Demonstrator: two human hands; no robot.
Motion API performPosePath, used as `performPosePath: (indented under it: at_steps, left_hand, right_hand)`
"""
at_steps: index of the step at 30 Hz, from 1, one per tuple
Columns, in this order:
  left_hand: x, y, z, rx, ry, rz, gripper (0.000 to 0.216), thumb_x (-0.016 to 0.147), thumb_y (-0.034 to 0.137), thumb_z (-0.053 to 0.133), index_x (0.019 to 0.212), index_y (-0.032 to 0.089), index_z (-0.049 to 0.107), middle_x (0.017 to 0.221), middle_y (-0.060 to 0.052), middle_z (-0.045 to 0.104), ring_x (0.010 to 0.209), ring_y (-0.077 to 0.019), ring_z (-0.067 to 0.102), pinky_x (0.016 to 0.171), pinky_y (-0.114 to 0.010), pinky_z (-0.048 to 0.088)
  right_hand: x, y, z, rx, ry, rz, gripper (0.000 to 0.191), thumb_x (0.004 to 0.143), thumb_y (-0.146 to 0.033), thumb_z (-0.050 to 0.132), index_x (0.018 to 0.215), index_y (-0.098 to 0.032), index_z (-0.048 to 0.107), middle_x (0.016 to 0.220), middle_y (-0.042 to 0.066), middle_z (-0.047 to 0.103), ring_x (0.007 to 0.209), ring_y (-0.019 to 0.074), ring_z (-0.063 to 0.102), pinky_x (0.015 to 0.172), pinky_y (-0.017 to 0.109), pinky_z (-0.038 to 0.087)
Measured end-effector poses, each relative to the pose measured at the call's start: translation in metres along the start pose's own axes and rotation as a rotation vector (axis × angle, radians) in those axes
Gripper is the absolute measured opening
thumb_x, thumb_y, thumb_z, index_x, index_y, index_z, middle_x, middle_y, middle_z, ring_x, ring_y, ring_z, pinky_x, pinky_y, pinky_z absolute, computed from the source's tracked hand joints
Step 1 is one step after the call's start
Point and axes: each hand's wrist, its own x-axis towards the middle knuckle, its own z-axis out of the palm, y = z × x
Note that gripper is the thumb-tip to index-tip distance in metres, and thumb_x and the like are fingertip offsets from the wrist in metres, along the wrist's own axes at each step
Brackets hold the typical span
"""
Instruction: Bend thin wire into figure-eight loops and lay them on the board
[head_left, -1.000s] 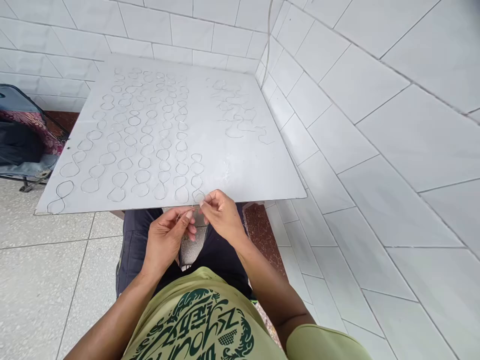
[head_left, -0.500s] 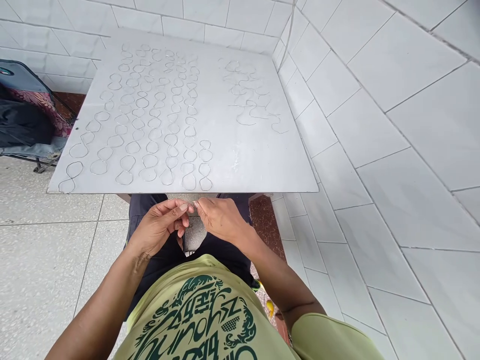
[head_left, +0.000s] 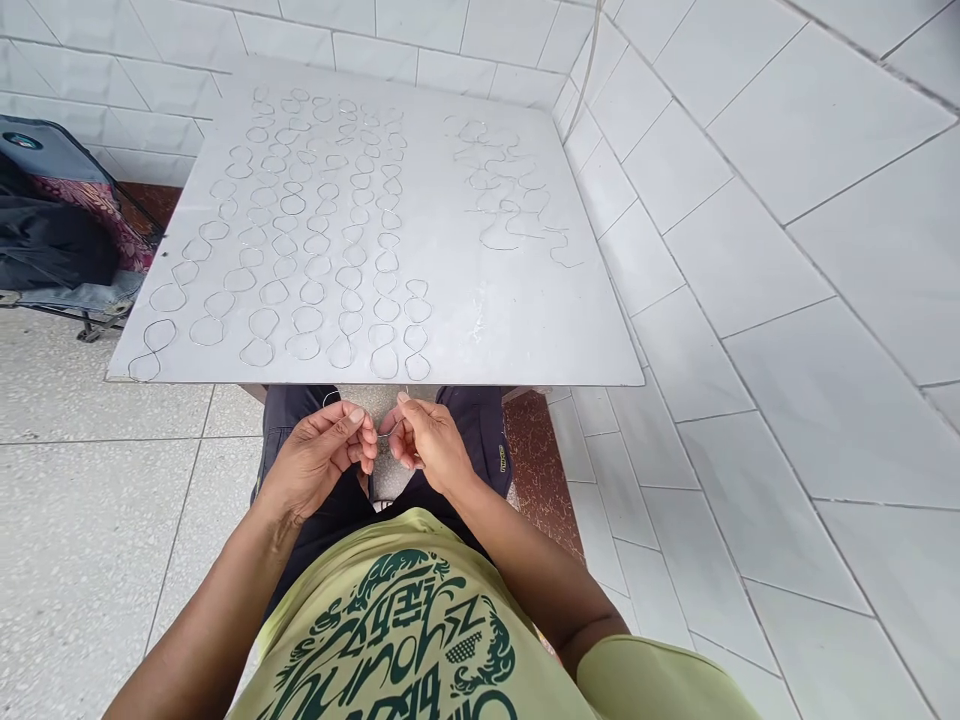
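Observation:
My left hand (head_left: 319, 460) and my right hand (head_left: 427, 442) meet over my lap, just below the near edge of a white board (head_left: 517, 330). Both pinch a thin piece of wire (head_left: 390, 432) that runs between their fingertips. On the board lie several rows of figure-eight wire loops (head_left: 315, 250), the nearest row close to the front edge. A looser tangle of bent wires (head_left: 510, 200) lies at the board's far right.
A white tiled wall (head_left: 750, 250) runs close along the right side of the board. At the far left stands a folding chair with dark and patterned cloth (head_left: 52, 230). The floor is speckled grey tile (head_left: 75, 520). A thin cord (head_left: 585, 70) hangs by the wall corner.
Both hands have drawn back from the board's front edge toward my lap, still pinching the wire. The view has tilted a little, so the board sits higher.

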Motion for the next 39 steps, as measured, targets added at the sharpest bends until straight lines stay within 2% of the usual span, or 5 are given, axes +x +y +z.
performPosePath:
  at_steps: [4, 16, 27, 33, 39]
  left_hand:
    - [-0.001, 0.004, -0.003, 0.038, 0.027, -0.032, 0.025, 0.093, 0.037, 0.073, 0.083, 0.014, 0.07, 0.073, -0.003, 0.064, 0.058, -0.012, 0.059, 0.051, -0.024, 0.051]
    - [-0.006, -0.01, 0.001, 0.001, 0.093, 0.108, 0.024, 0.093, 0.038, 0.074, 0.085, 0.016, 0.07, 0.078, -0.003, 0.066, 0.067, -0.0148, 0.063, 0.056, -0.027, 0.054]
    - [-0.006, 0.01, -0.005, 0.198, 0.008, 0.111, 0.026, 0.093, 0.039, 0.073, 0.084, 0.015, 0.07, 0.073, -0.003, 0.067, 0.056, -0.0135, 0.061, 0.053, -0.027, 0.052]
    - [-0.004, 0.0, -0.008, 0.321, -0.04, 0.161, 0.026, 0.098, 0.04, 0.067, 0.087, 0.016, 0.068, 0.077, -0.003, 0.067, 0.061, -0.0136, 0.062, 0.057, -0.027, 0.053]
    - [-0.004, -0.009, -0.012, 0.329, -0.044, 0.154, 0.026, 0.098, 0.042, 0.065, 0.09, 0.017, 0.068, 0.079, -0.004, 0.067, 0.064, -0.0143, 0.063, 0.061, -0.028, 0.055]
  right_hand:
    - [0.001, -0.002, -0.003, -0.015, 0.016, -0.068, 0.049, 0.094, -0.063, 0.061, 0.075, -0.017, 0.063, 0.051, -0.003, 0.057, 0.034, 0.0065, 0.043, 0.038, 0.02, 0.028]
    - [0.007, 0.008, -0.002, 0.319, 0.07, 0.021, 0.058, 0.085, -0.074, 0.065, 0.079, -0.017, 0.062, 0.062, 0.003, 0.066, 0.041, 0.0112, 0.056, 0.032, 0.021, 0.033]
    - [-0.002, -0.001, -0.022, -0.011, -0.064, -0.077, 0.054, 0.094, -0.069, 0.057, 0.092, -0.016, 0.068, 0.076, 0.005, 0.072, 0.051, 0.0117, 0.064, 0.037, 0.019, 0.034]
    - [-0.001, 0.007, -0.015, 0.077, -0.243, 0.14, 0.048, 0.086, -0.061, 0.073, 0.083, -0.014, 0.07, 0.069, 0.005, 0.072, 0.043, 0.0092, 0.058, 0.034, 0.019, 0.031]
    - [-0.001, 0.014, -0.005, 0.313, -0.17, 0.209, 0.041, 0.079, -0.053, 0.081, 0.078, -0.014, 0.069, 0.062, 0.002, 0.068, 0.041, 0.0085, 0.055, 0.032, 0.017, 0.026]
